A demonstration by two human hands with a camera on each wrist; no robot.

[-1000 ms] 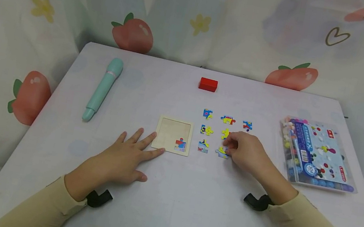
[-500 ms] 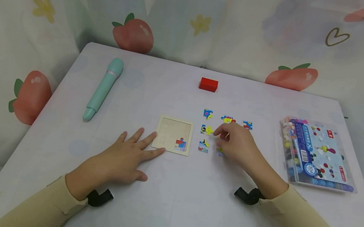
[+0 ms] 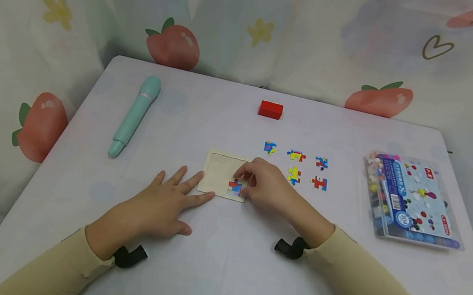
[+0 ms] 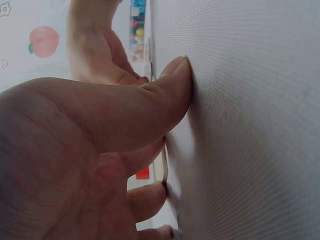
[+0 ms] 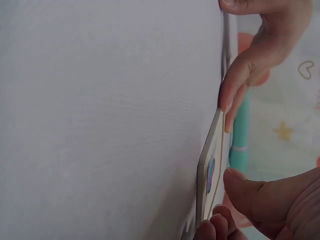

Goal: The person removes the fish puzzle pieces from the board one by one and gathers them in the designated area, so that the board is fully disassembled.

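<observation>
My left hand (image 3: 159, 208) lies spread flat on the table, index fingertip at the lower left edge of a square wooden puzzle tray (image 3: 222, 155). One red, blue and purple jigsaw piece (image 3: 234, 187) sits in the tray's lower right corner. Over the tray's right side is my right hand (image 3: 273, 191), its fingers bent. Thumb and index tips come close around that piece; I cannot tell whether they pinch anything. In the right wrist view the thumb (image 5: 237, 187) shows above the tray edge (image 5: 202, 175). Several loose jigsaw pieces (image 3: 296, 156) lie to the right; some are hidden behind the right hand.
A mint-green tube-shaped thing (image 3: 132, 118) lies at the back left. At the back middle is a red block (image 3: 270, 110). A clear plastic box of colourful beads (image 3: 416, 203) lies on the right. Behind the white table hangs a patterned cloth (image 3: 315, 24).
The right hand has moved left, from the loose pieces to the tray's right side. A red and blue piece it covered now shows. The left hand has stayed in place.
</observation>
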